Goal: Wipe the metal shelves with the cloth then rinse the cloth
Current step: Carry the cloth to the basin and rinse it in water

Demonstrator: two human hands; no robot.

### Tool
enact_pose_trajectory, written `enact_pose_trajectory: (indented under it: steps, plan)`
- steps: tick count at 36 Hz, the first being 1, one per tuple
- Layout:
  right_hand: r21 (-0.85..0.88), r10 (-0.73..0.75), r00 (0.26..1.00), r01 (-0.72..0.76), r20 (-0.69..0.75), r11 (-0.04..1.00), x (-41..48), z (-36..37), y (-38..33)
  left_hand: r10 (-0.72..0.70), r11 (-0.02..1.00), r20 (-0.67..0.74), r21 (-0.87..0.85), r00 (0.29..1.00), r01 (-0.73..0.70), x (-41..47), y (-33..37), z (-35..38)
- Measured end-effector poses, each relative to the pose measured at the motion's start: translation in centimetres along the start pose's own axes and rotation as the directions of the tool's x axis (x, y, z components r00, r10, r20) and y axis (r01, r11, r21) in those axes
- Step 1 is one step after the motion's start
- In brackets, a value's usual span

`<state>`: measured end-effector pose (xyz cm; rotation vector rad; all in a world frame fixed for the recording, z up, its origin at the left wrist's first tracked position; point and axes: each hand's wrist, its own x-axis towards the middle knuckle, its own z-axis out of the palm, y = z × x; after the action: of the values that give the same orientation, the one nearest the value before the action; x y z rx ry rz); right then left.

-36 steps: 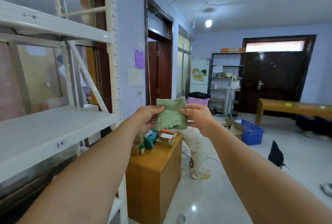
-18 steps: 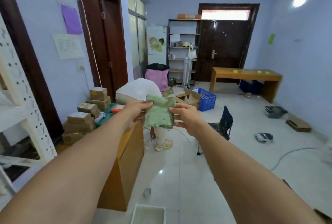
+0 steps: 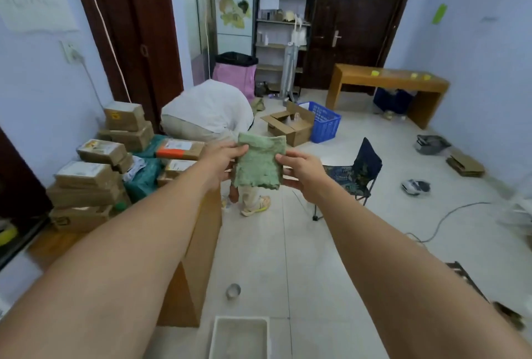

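Observation:
I hold a folded green cloth (image 3: 259, 161) out in front of me at arm's length, above the floor. My left hand (image 3: 223, 161) pinches its left edge and my right hand (image 3: 300, 170) grips its right edge. The cloth hangs flat and upright between them. The white metal shelves are out of view. A white rectangular basin (image 3: 240, 337) sits on the floor at the bottom edge, below my arms.
A wooden cabinet (image 3: 193, 266) piled with cardboard boxes (image 3: 86, 177) stands at my left. A person in white (image 3: 210, 112) bends over just beyond the cloth. A folding chair (image 3: 359, 170), a blue crate (image 3: 324, 121), a small metal cup (image 3: 233, 291) and a cable (image 3: 443, 219) are on the tiled floor.
My view has swung right and down, away from the white shelves, which have left the frame. The floor basin has come into view. Both hands keep hold of the cloth.

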<state>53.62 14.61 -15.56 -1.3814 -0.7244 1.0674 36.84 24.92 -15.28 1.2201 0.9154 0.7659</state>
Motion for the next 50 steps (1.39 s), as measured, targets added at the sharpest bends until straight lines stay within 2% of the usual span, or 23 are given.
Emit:
enact_pose_trajectory:
  steps: [8,13,20,24,27,31,34,38,44,50]
  plan:
    - [0.049,0.149,0.985,-0.145,-0.091,0.988,10.0,0.0,8.9,-0.213,0.975,0.043,-0.05,0.976,0.215,11.1,-8.9,-2.4]
    - [0.053,0.251,0.962,-0.246,-0.109,0.968,14.8,-1.0,16.3,-0.329,0.941,-0.006,-0.082,0.944,0.328,15.9,-16.9,-2.7]
    - [0.012,0.419,0.894,-0.423,-0.157,0.906,18.4,-2.2,30.6,-0.562,0.824,-0.039,-0.109,0.826,0.556,19.3,-33.6,-4.5]
    - [-0.022,0.494,0.844,-0.509,-0.207,0.861,19.1,-2.7,40.9,-0.642,0.767,-0.085,-0.099,0.762,0.634,19.6,-44.0,-5.2]
    - [-0.026,0.549,0.803,-0.569,-0.233,0.822,18.6,-3.1,47.4,-0.666,0.745,-0.127,-0.066,0.735,0.664,18.3,-50.1,-5.6]
    - [-0.114,0.587,0.77,-0.625,-0.248,0.772,18.4,-3.4,57.8,-0.666,0.733,-0.171,0.031,0.726,0.679,17.3,-60.1,-5.9]
    - [-0.236,0.582,0.777,-0.628,-0.239,0.741,18.2,-2.9,65.2,-0.656,0.716,-0.24,0.102,0.716,0.69,16.7,-67.6,-5.9]
    - [-0.374,0.563,0.792,-0.609,-0.236,0.7,18.1,-2.5,74.4,-0.578,0.67,-0.42,0.247,0.7,0.701,15.6,-76.5,-5.4]
    - [-0.571,0.543,0.791,-0.593,-0.283,0.567,18.3,-2.9,85.9,-0.606,0.62,-0.505,0.184,0.614,0.763,14.6,-89.5,-5.8]
    - [-0.561,0.559,0.753,-0.644,-0.347,0.52,19.1,-3.0,95.9,-0.551,0.612,-0.56,0.232,0.619,0.756,15.2,-98.9,-5.9]
